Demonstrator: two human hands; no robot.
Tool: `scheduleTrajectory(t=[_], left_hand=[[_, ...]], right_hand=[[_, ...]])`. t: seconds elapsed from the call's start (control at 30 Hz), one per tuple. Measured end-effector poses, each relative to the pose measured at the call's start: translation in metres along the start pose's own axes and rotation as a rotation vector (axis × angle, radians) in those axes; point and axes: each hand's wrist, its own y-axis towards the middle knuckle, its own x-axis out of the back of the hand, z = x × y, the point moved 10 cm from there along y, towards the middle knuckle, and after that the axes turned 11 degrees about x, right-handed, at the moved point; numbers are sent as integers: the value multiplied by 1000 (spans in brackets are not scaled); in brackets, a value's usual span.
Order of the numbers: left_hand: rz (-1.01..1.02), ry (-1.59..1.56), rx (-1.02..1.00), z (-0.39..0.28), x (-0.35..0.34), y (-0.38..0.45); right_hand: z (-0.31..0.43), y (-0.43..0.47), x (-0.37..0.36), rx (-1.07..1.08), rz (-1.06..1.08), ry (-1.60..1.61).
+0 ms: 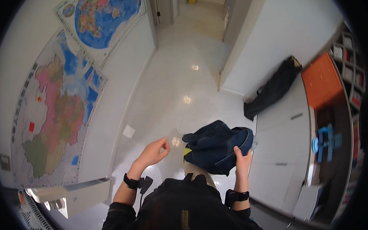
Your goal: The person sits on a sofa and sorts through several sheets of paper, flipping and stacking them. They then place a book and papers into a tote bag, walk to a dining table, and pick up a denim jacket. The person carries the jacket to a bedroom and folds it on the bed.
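My right hand (242, 158) grips a bunched dark blue denim garment (211, 146) by its right edge. The thumb lies on top of the cloth and the other fingers are hidden beneath. The garment hangs in loose folds before my body, above the floor. To its left, my left hand (153, 152) is in the air, apart from the cloth. Its fingers are curled in towards the thumb, with nothing seen in them. A black strap circles each wrist.
Two maps, a world map (110, 18) and a country map (54, 119), cover the left wall. A black case or bag (273, 87) leans by the white cabinet (280, 139) on the right. Glossy floor (173, 75) runs towards a corridor. A white appliance (77, 196) is at lower left.
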Motion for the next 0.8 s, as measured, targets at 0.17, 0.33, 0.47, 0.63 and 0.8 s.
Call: scheduleTrajectory(t=[0.17,0.33,0.47,0.63,0.8], left_hand=[[-159,-126,164,0,80,120],[-290,-121,237,20,154,251],[-277,-126,195,18,221,404],[-253,-44,53,-71,289,630],[-60,-27,-66,-172,291,852]], right_hand=[[1,151,-103,-99,71,52],[10,311,-184,-51,114,79],[4,432,-246,-26,75,32],[22,581,-296,-36,-87,-67],[43,751,-367,17,-96,58]])
